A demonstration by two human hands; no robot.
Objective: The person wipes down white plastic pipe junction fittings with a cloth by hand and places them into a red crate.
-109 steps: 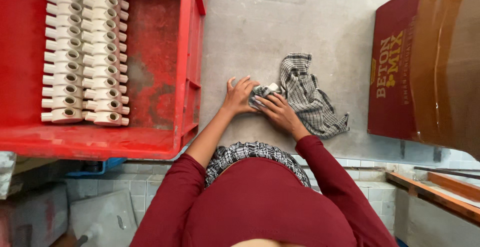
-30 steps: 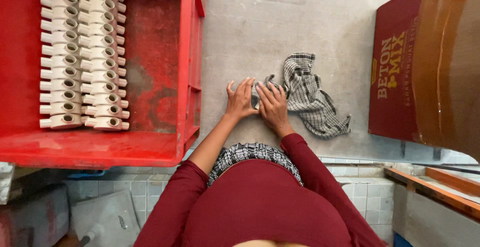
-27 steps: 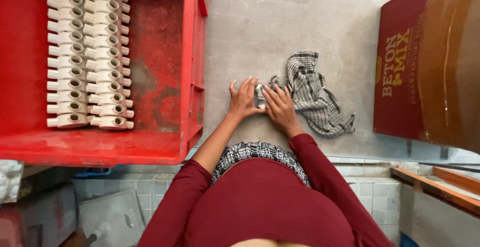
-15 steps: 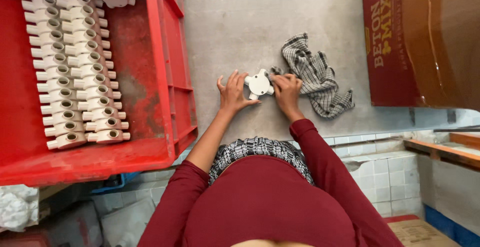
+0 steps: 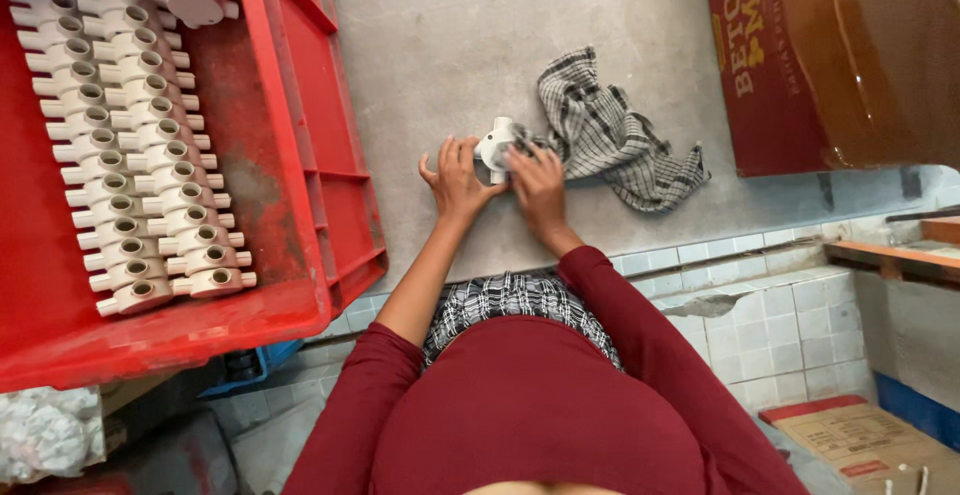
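A white plastic junction fitting with round stubs lies on the grey concrete top. My left hand rests beside it, fingers touching its left side. My right hand presses on its right side, next to a checked grey cloth that spreads out to the right. Both hands hold the fitting between them.
A big red crate at the left holds two neat rows of several white fittings. A dark red box stands at the upper right. The counter's tiled front edge runs below my hands, and a blue-edged cardboard piece lies on the floor.
The view has swung left and tilted. The fitting has come out from under the cloth and sits bare between my hands, which stay close on either side of it.
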